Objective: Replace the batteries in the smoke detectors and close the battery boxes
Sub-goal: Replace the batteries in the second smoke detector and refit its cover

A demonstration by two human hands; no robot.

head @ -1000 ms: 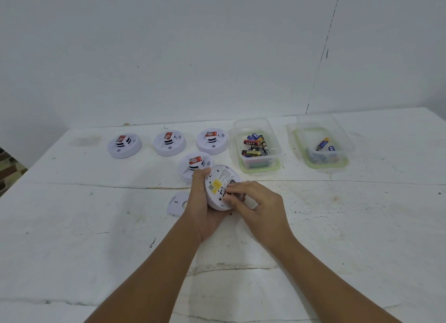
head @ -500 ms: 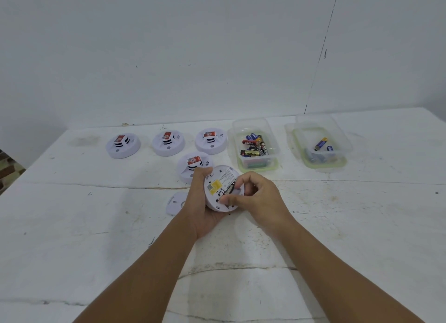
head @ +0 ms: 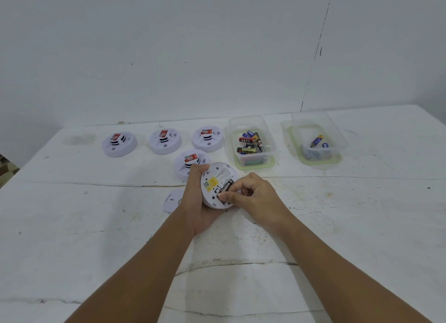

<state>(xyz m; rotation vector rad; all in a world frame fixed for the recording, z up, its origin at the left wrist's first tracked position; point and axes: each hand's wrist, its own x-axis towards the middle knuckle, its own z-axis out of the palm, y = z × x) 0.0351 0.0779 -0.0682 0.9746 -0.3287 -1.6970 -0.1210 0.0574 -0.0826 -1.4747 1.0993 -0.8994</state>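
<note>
My left hand (head: 196,199) grips a white round smoke detector (head: 214,175), its back with a yellow label turned up toward me. A dark battery (head: 225,187) lies in its open battery slot. My right hand (head: 255,199) has curled fingers, and its thumb and forefinger pinch that battery at the slot. The detector's loose white cover (head: 171,200) lies on the table to the left of my left hand.
Several other detectors stand face up behind: one (head: 190,162) just beyond my left hand, and a row of three (head: 119,144) (head: 164,142) (head: 208,138). A clear box (head: 251,163) holds several batteries; a second box (head: 313,129) to its right holds a few.
My right hand has shifted on the detector's back, its fingers curling in and its thumb now on the battery in the slot. The left hand has kept its grip.
</note>
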